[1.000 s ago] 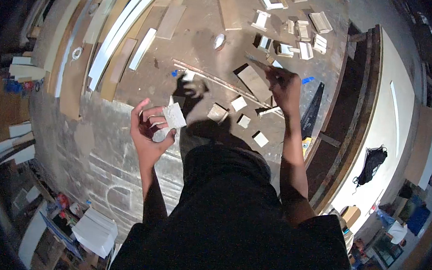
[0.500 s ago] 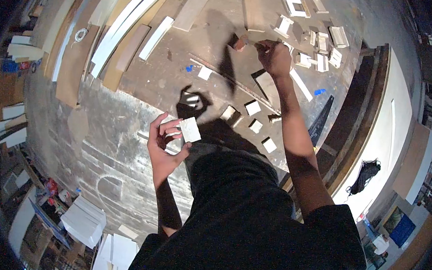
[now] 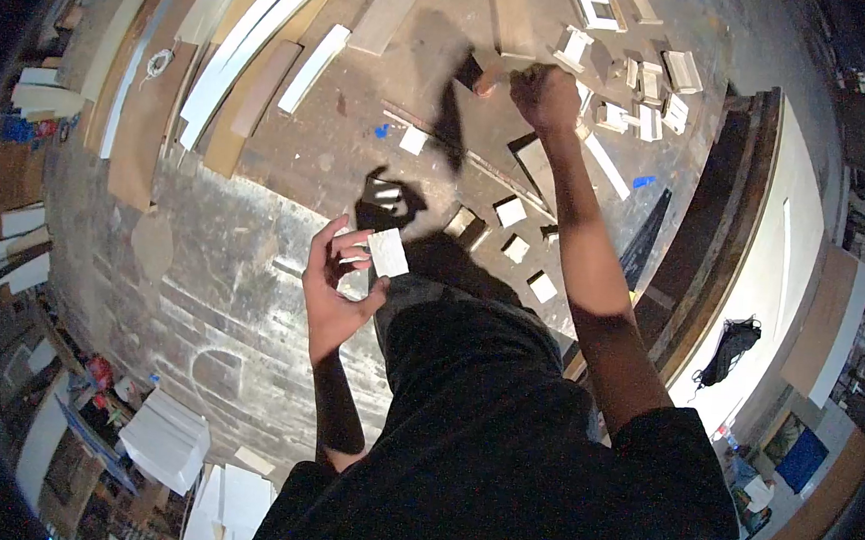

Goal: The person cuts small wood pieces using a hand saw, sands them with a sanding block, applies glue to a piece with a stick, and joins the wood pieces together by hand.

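Observation:
My left hand (image 3: 338,289) is in front of my body, fingers curled, gripping a small white square block (image 3: 389,253) between thumb and fingers. My right hand (image 3: 547,99) is stretched out over the far part of the work surface, its fingers closed. Whatever it holds is too small or hidden to make out. Just left of it is a reddish-brown object (image 3: 487,80) of unclear kind; I cannot tell whether the hand touches it. Several small white-topped blocks (image 3: 509,211) lie between my two hands.
Small assembled wooden pieces (image 3: 649,82) cluster at the far right. A handsaw (image 3: 645,243) lies by the right edge of the surface. Long boards (image 3: 268,43) lie at the upper left, a thin strip (image 3: 490,169) across the middle. A white panel (image 3: 770,253) stands at right.
My left hand has shifted slightly right and up with the white block, which is turned a little. My right hand's fingers have rolled into a tighter closed shape beside the reddish-brown object.

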`<state>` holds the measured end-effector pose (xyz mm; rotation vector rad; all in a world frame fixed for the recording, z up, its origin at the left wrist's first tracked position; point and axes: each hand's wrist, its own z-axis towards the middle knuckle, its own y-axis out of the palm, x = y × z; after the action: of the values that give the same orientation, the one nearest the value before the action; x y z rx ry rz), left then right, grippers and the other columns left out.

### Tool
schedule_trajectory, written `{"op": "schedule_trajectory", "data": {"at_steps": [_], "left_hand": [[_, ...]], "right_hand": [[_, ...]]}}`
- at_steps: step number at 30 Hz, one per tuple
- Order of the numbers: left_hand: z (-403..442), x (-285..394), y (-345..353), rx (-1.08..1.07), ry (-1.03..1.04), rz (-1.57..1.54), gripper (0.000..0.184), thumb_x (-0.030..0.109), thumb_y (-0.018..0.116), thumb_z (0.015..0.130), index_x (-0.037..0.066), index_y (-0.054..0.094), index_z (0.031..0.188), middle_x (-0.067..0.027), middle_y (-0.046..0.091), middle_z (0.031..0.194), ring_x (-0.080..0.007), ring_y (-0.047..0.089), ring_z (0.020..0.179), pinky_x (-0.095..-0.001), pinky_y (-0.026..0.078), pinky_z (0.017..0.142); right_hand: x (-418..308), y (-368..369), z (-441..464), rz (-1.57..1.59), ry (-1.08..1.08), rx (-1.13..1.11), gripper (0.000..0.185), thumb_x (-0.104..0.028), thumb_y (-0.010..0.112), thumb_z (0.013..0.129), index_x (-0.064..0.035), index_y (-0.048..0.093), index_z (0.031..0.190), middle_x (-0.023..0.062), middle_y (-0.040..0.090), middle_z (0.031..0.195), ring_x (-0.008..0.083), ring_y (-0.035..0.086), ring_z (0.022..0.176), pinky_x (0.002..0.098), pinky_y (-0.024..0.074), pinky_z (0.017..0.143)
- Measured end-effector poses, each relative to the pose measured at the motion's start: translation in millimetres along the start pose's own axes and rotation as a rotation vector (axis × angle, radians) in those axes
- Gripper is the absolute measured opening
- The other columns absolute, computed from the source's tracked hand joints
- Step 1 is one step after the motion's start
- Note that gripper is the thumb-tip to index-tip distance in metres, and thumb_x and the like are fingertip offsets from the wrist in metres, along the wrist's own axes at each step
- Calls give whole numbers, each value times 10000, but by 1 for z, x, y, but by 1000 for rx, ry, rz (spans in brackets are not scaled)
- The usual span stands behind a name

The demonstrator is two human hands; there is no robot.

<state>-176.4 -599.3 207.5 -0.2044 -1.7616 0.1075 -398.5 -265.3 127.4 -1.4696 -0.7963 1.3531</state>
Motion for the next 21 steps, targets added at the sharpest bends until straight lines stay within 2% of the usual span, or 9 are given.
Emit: {"op": "schedule_trajectory", "data": {"at_steps": [2,6,13,16,18,20,21], "left_hand": [[0,1,1,-8,-8,-7,899,-78,778,651,67,416,1461,-107,647,1239,-146,623,974,-309,542,898],[8,1,-2,-26,6,-3,891,-71,779,656,61,417,1460,-102,648,1230,-144,620,962,-307,536,901],[7,-1,-7,-19,-8,-15,905,-70,777,648,54,419,1469,-105,646,1222,-136,618,970,-312,522,923],[13,-16,-7,-81,-19,47,894,-34,807,646,49,437,1456,-111,659,1219,-151,633,979,-310,529,926],[23,-29,-5,-142,-9,82,887,-18,816,648,51,445,1451,-109,672,1201,-156,643,969,-315,539,920],[37,-37,1,-195,28,185,860,52,840,660,66,471,1437,-109,703,1154,-185,675,968,-340,565,913],[45,-38,4,-238,8,198,846,76,839,663,79,484,1430,-117,706,1149,-205,682,992,-352,566,930]], "right_hand": [[-15,7,15,-128,122,-101,317,-382,739,801,-86,775,909,191,742,871,384,735,819,468,588,735],[-30,14,26,-204,158,-152,383,-448,722,786,-97,781,928,177,757,946,351,750,899,456,592,798],[-39,28,25,-186,106,-274,494,-533,741,765,-87,765,976,170,752,993,341,744,943,449,585,849],[-24,18,-3,-137,186,-160,491,-525,736,815,-77,741,1017,163,744,1028,333,729,966,447,575,860],[-1,8,-43,68,67,226,448,-468,711,885,-52,710,1051,161,734,1039,340,705,985,443,555,886],[12,-6,-101,136,-10,-5,365,-355,722,907,-26,690,1063,171,725,1027,358,687,986,446,533,906],[15,-6,-137,132,-106,27,369,-323,787,842,-27,690,1039,184,717,1045,378,683,973,446,526,892]]}}
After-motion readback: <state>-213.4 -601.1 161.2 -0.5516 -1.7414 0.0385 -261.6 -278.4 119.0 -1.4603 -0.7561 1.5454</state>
